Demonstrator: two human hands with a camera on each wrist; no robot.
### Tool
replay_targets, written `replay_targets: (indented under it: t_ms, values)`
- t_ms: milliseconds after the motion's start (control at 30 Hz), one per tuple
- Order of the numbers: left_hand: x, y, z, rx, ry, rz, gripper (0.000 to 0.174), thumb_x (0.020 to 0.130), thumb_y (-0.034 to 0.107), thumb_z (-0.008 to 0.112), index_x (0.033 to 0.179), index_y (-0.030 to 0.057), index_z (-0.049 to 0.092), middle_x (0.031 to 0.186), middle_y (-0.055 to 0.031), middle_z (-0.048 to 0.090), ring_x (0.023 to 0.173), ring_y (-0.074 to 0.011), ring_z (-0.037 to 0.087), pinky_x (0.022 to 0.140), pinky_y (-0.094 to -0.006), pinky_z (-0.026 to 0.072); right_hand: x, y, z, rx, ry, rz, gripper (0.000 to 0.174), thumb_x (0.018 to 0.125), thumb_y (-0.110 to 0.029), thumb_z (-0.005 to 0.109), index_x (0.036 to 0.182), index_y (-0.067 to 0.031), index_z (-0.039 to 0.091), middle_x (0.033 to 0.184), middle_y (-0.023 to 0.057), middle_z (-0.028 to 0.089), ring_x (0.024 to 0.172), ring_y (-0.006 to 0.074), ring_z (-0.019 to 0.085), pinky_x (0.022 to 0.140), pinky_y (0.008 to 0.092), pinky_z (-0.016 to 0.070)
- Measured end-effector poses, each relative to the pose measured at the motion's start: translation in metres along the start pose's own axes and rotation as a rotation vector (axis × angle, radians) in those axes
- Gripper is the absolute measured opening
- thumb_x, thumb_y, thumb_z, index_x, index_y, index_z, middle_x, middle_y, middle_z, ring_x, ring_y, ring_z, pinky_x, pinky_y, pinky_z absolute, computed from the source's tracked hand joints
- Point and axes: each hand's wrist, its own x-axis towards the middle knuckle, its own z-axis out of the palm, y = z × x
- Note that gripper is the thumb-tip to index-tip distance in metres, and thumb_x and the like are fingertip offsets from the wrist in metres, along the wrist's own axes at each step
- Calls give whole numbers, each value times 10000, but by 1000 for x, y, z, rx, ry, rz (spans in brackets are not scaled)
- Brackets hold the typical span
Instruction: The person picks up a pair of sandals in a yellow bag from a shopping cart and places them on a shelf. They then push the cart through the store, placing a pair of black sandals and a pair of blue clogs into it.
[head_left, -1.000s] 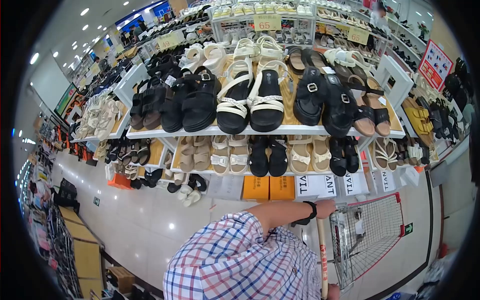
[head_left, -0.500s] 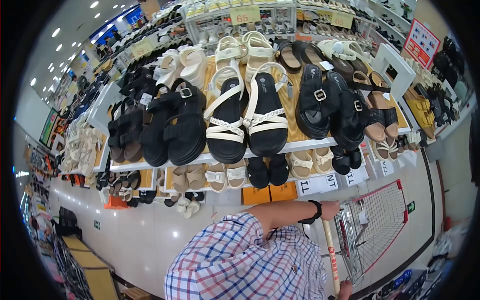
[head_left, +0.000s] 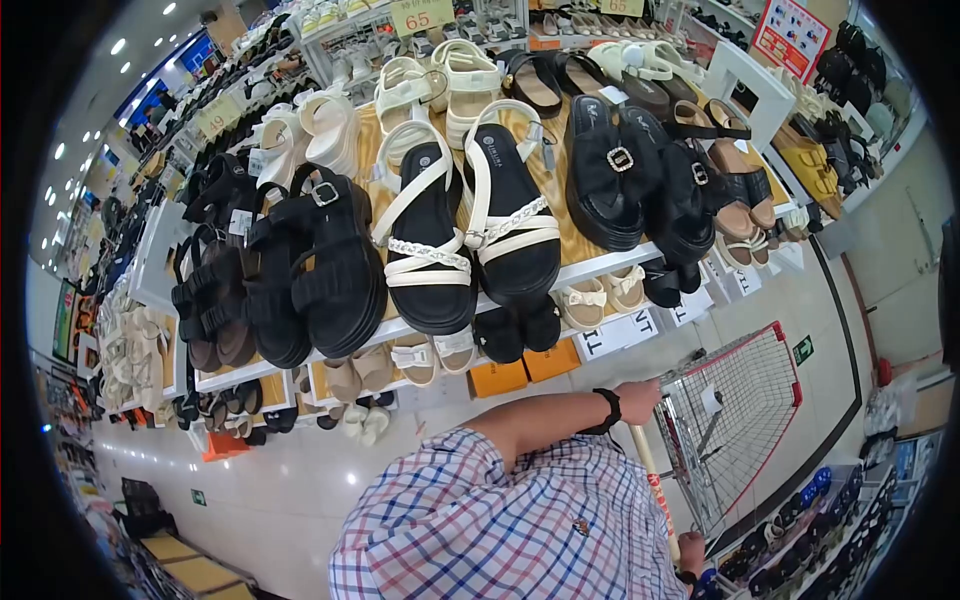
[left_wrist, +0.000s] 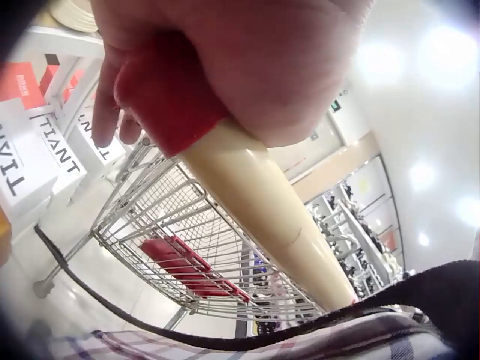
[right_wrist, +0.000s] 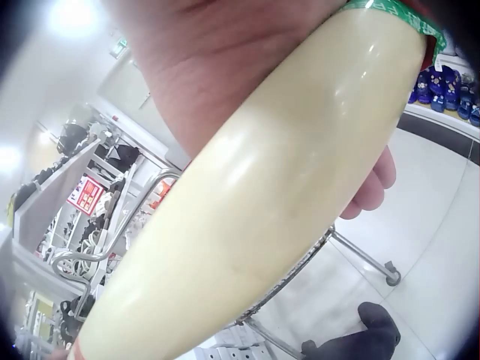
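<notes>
My left hand point(head_left: 640, 402), with a black band at its wrist, grips the far end of a shopping cart's handle point(head_left: 656, 490). In the left wrist view its palm lies over the red end cap point(left_wrist: 169, 97) of the cream handle, and fingers show past the far side. Lower in the head view, my right hand point(head_left: 691, 548) holds the handle's near end. The right wrist view shows that palm against the cream bar point(right_wrist: 247, 187), beside a green printed band point(right_wrist: 397, 13), with fingertips point(right_wrist: 371, 187) curled out below. The wire cart point(head_left: 740, 420) stands beyond the handle.
A display shelf point(head_left: 590, 268) of sandals runs in front of me, with white-strapped black sandals point(head_left: 430, 280) near its edge. Orange boxes point(head_left: 500, 378) and white boxes sit under it. Racks of blue shoes point(head_left: 800, 510) stand at the lower right. Shiny tiled floor point(head_left: 300, 470) lies left.
The head view has tilted and come nearer to the shelf, so the sandals look larger and sit further left. More of the right-hand shoe racks shows. Both hands stay on the handle.
</notes>
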Motion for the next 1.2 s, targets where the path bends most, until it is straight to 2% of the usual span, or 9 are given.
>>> replay_targets:
  t_ms: [133,200,267,333,433,667,867,1033,1200]
  values:
    - [-11,-8,11,-188,35,11,202,785,52,507,961,54,608,1068,-143,528,956,-346,592,809,-437,480,-12,-1,8,8,18,16,195,794,-85,522,762,76,628,594,160,626,514,248,618,494,381,469]
    - [-17,-7,13,-327,92,-43,168,795,74,510,927,85,614,1033,-120,556,954,-340,588,802,-433,472,-19,-1,11,228,64,172,181,829,-62,503,744,57,610,566,134,605,470,202,591,446,343,445]
    - [-22,-5,13,-333,110,-40,147,806,98,516,911,93,619,1004,-110,576,950,-335,587,797,-427,474,-22,-2,10,238,43,170,166,870,-51,484,781,40,591,558,106,582,437,169,559,407,313,418]
    - [-26,-1,10,-275,84,-25,142,809,102,514,908,90,615,1011,-117,576,951,-336,587,793,-428,477,-24,1,11,322,146,222,148,893,-60,486,835,40,579,568,100,571,424,164,541,386,300,413]
    - [-29,0,9,-257,86,-26,128,811,105,511,892,89,607,1009,-124,572,952,-336,587,795,-429,479,-21,8,11,322,129,223,141,914,-66,482,880,39,569,583,99,573,426,161,540,379,289,418]
    - [-31,1,8,-249,61,-62,109,806,110,509,870,85,594,997,-134,571,944,-337,586,785,-445,480,-19,8,13,303,124,228,158,934,-87,479,860,28,559,571,90,559,415,157,526,383,287,426]
    - [-23,-6,20,-275,106,-49,97,803,108,509,854,86,588,971,-139,572,912,-341,588,765,-444,479,-22,2,10,229,101,164,242,981,-183,467,845,4,536,569,80,554,400,153,506,374,277,405]
    - [-23,-5,19,-287,107,-49,81,794,100,517,830,81,588,936,-143,576,888,-344,588,752,-449,477,-21,8,12,270,116,227,292,1019,-262,437,974,4,549,573,68,550,401,134,493,376,269,399]
    - [-22,-6,20,-283,112,-51,79,789,99,522,824,73,588,926,-148,577,880,-347,588,750,-450,477,-20,10,10,317,104,249,303,1022,-274,424,1021,4,545,587,53,535,410,126,478,387,264,396]
